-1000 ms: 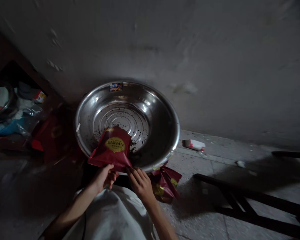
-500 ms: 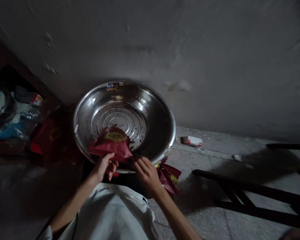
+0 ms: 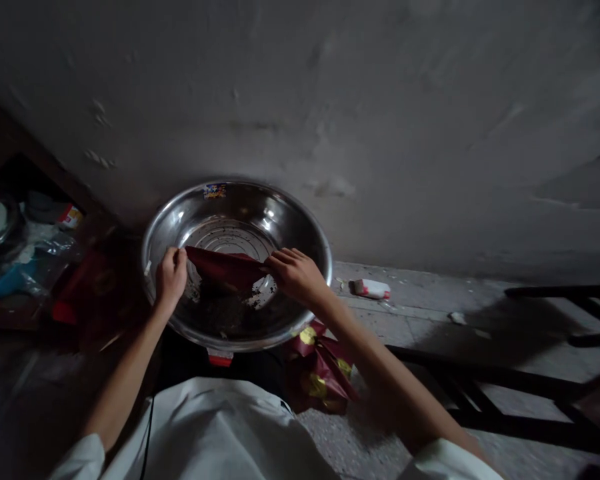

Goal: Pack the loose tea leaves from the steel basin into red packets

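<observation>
A dark red packet (image 3: 225,267) is stretched between my two hands, low inside a wide steel basin (image 3: 300,233). My left hand (image 3: 172,277) pinches its left end, and my right hand (image 3: 294,272) grips its right end from above. Dark, crumbly loose material (image 3: 225,313) lies in the near part of the basin, just under the packet. Dark specks are scattered over the ringed basin floor. The packet's contents, if any, cannot be made out.
Several red packets with yellow labels (image 3: 325,363) lie on the floor to the right of the basin. Farther right are a white-and-red carton (image 3: 373,289) and a black metal frame (image 3: 500,380). A grey wall (image 3: 380,133) stands behind. Plastic bags (image 3: 45,257) clutter the left.
The packet has been turned over and lowered into the basin, its label no longer showing. Both hands moved up over the basin and apart to its ends. A dark heap now shows below it.
</observation>
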`<control>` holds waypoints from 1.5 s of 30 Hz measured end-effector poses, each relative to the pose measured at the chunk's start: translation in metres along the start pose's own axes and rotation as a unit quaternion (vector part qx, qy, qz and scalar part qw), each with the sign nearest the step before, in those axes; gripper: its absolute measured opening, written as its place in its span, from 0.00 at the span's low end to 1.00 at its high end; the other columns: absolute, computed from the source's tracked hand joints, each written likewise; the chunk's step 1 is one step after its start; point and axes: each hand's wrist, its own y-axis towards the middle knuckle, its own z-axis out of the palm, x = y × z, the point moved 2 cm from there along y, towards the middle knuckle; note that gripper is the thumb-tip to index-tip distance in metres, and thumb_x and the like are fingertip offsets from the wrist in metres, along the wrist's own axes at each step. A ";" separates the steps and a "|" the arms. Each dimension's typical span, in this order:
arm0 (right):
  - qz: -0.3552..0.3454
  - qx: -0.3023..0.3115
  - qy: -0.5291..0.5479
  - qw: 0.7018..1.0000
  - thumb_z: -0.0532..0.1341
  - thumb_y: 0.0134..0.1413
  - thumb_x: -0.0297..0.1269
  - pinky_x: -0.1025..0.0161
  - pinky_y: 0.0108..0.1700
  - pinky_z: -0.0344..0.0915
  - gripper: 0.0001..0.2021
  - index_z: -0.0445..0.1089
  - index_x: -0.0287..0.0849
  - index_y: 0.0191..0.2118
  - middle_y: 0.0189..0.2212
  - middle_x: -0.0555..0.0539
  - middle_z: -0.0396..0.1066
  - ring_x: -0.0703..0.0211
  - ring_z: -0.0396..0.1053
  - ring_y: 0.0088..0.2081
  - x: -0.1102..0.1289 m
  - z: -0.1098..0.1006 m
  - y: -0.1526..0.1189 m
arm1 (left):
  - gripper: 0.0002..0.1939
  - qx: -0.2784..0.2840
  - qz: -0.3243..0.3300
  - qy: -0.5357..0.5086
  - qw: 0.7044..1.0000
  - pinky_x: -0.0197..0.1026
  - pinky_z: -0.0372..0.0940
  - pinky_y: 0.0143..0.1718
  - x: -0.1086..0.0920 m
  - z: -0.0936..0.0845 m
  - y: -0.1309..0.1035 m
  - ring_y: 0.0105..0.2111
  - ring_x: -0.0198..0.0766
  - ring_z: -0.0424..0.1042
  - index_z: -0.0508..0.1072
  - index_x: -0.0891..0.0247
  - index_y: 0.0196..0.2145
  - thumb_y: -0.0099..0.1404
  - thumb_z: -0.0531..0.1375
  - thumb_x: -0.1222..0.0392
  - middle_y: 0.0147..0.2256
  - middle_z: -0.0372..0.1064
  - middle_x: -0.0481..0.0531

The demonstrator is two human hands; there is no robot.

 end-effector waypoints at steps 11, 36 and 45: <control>-0.107 -0.047 0.090 0.989 0.53 0.70 0.36 0.64 0.35 0.58 0.12 0.71 0.42 0.37 0.30 0.48 0.73 0.61 0.70 0.31 0.057 0.025 0.027 | 0.15 0.147 0.182 -0.044 0.971 0.42 0.68 0.51 0.030 0.000 -0.035 0.44 0.41 0.77 0.78 0.62 0.40 0.69 0.59 0.48 0.41 0.79 0.55; -0.059 -0.031 0.171 0.983 0.60 0.58 0.23 0.62 0.39 0.60 0.08 0.66 0.43 0.32 0.29 0.51 0.70 0.58 0.67 0.31 0.138 0.055 -0.065 | 0.12 0.240 0.400 0.301 0.832 0.39 0.68 0.43 0.057 -0.045 -0.140 0.41 0.37 0.70 0.73 0.62 0.46 0.72 0.53 0.69 0.36 0.72 0.51; -0.026 -0.026 0.071 0.997 0.57 0.57 0.21 0.60 0.47 0.62 0.14 0.71 0.45 0.43 0.40 0.47 0.77 0.56 0.71 0.41 0.117 0.043 -0.098 | 0.15 0.154 0.431 0.281 0.843 0.41 0.70 0.40 0.062 -0.046 -0.142 0.35 0.37 0.71 0.74 0.63 0.43 0.70 0.50 0.74 0.31 0.71 0.50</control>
